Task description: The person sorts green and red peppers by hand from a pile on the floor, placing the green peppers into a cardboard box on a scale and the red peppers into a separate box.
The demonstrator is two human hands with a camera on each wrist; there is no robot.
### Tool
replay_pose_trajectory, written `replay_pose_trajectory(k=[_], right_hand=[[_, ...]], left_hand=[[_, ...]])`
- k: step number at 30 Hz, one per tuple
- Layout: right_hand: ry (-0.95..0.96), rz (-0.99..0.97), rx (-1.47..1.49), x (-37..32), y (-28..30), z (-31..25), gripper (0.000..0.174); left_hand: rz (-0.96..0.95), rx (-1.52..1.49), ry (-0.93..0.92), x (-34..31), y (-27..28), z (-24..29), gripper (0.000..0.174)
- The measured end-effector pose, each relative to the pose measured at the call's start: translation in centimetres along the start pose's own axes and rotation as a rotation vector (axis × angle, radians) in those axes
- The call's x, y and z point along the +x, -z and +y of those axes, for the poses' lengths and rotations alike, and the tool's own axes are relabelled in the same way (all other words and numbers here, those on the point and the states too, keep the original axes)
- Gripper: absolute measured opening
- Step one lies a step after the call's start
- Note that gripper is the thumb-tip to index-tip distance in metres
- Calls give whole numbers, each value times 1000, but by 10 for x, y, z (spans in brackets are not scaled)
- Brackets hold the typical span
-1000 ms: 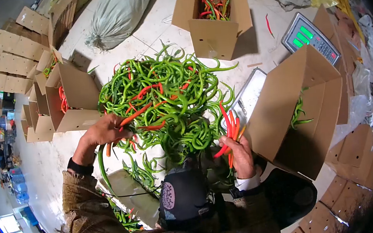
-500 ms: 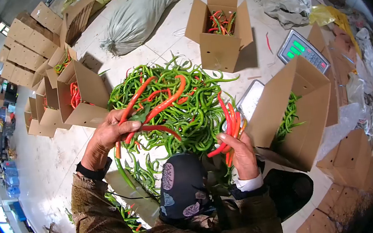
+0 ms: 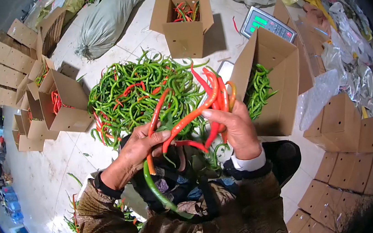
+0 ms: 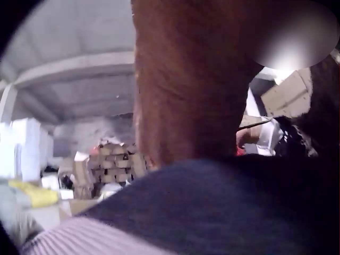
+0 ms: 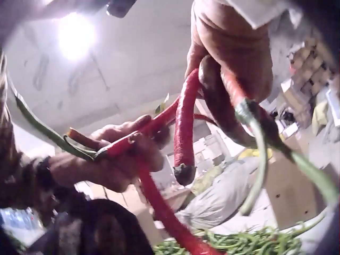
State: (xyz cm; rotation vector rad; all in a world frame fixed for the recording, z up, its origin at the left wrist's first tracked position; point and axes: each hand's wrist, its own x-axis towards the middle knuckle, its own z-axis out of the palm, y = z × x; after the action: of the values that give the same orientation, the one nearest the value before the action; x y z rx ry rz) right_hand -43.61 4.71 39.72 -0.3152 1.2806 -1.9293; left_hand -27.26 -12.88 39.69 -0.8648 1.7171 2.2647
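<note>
Likely, with the left hand [image 3: 138, 153] curled round a few red peppers [image 3: 187, 118] and a green one [image 3: 154, 188] and the right hand [image 3: 238, 129] clutching a fuller bunch [image 3: 214, 88] just short of the pile [image 3: 124, 93], either crowded grip could drop one.

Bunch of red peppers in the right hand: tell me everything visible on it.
The bunch of red peppers is a handful of long, thin, glossy chillies, mostly red, one or two orange, slightly curved. The right hand grips them low down, fingers curled round; the tips fan upward over the green pepper pile. Green stems stick out past the hand in the right wrist view. An orange-red pepper held by the left hand appears to lean into the bunch.
</note>
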Motion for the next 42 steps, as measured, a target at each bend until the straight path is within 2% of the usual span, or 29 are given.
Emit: replay_pose_trajectory(k=[2,3,6,7,8,10,14,16,18,21,24,26,28,30,32,34,35,38,40,42], right_hand=[[-91,28,37,-13,16,11,23],[-106,40,84,-18,21,17,24],[-223,-46,-9,-32,25,34,23],[-217,-49,-43,-37,15,43,24],[-275,-149,10,-38,13,61,26],[-343,-69,161,-49,9,73,26],[-310,-135,176,-61,23,94,30],[-327,-119,349,-63,27,96,42],[-334,-76,236,-69,41,98,53],[-343,-32,67,-82,69,89,47],[-474,-166,-151,-89,86,91,35],[-609,-290,-160,-94,74,85,35],[-461,-370,-93,-103,60,101,37],[-490,-391,104,-109,54,110,36],[-474,-381,113,-111,57,117,35],[-504,-158,62,-111,60,111,39],[-500,-164,60,-111,59,106,39],[-548,-9,25,-114,53,82,31],[-536,-5,3,-116,59,91,32],[-451,-55,-49,-118,61,100,31]], left_hand=[[107,-352,79,-6,-5,-21,12],[61,-429,100,-5,-3,-39,9],[26,-433,193,-14,-32,-51,10],[-103,-495,198,-14,-38,-59,11],[-1,-537,188,-16,-55,-64,12],[48,-630,197,-15,-67,-76,13],[33,-554,267,-9,-61,-95,14],[-27,-599,283,-8,-59,-106,17],[-8,-611,275,-8,-55,-107,19],[-107,-760,105,-5,-39,-111,19],[-123,-765,70,-4,-38,-114,18],[-127,-792,75,-1,-46,-112,17],[-168,-811,39,0,-52,-110,17],[-190,-829,20,5,-53,-114,18],[-141,-821,-81,7,-57,-110,20],[-75,-784,-170,9,-57,-111,27],[-35,-745,-206,9,-57,-109,30],[55,-744,-272,12,-61,-98,37],[102,-783,-298,15,-60,-99,40],[10,-803,-306,18,-52,-111,45]])
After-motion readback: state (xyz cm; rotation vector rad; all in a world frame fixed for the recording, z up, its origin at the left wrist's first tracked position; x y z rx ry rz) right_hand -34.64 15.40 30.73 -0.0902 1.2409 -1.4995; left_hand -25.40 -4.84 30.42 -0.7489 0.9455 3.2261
